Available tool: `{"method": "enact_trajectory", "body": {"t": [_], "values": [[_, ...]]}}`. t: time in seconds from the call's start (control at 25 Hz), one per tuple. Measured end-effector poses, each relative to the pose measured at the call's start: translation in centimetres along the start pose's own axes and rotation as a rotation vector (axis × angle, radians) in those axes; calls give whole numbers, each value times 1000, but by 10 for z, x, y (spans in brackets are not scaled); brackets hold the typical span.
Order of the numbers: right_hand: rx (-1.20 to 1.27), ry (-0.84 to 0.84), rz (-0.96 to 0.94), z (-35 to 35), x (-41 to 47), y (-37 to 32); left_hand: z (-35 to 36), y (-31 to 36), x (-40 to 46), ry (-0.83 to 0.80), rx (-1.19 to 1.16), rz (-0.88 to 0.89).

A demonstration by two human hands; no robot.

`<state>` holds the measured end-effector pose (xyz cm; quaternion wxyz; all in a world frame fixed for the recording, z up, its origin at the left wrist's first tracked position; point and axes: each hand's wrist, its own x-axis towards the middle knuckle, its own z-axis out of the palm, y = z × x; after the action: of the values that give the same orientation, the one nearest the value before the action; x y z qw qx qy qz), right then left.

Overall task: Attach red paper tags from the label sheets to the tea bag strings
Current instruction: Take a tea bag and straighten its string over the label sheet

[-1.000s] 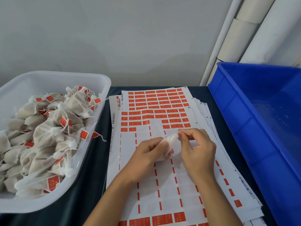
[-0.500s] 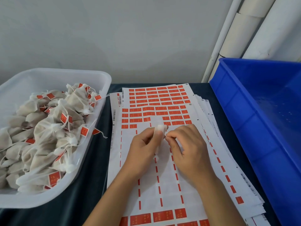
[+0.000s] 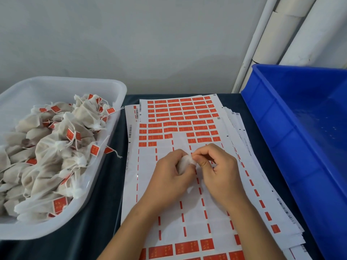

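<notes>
2 bare forearms, no sleeves; left hand (image 3: 169, 177) and right hand (image 3: 219, 171) ungloved.

No text can be read: the label sheets (image 3: 187, 128) carry barcodes (image 3: 130, 131) and small printing, and the red tags (image 3: 155, 125) have marks, all too blurred.

The label sheets (image 3: 187, 212) are thin white paper with a faint sheen where tags have been peeled off; the remaining red tags (image 3: 185, 117) are matt printed paper. The tea bags (image 3: 56, 158) are soft, off-white, gauzy mesh cloth, slightly fuzzy at the gathered tops, with thin white string. They lie in a translucent, frosted white plastic tub (image 3: 105, 85) with a smooth rim. The crate (image 3: 281, 128) is glossy blue moulded plastic, faintly scuffed inside. The table (image 3: 105, 212) is covered in dark, matt cloth. The wall (image 3: 131, 44) is matt painted plaster; the pipes (image 3: 277, 38) are white smooth plastic.
</notes>
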<state>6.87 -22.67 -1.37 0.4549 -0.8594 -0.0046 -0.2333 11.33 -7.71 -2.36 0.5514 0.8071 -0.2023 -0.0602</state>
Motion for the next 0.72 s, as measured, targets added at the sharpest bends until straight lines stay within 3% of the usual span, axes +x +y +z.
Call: {"method": "enact_trajectory", "body": {"t": [0.48, 0.72], "values": [[70, -186, 161, -7, 3, 5, 0, 1, -3, -7, 62, -18], [89, -152, 197, -11, 4, 7, -2, 4, -3, -20, 46, -29]]}}
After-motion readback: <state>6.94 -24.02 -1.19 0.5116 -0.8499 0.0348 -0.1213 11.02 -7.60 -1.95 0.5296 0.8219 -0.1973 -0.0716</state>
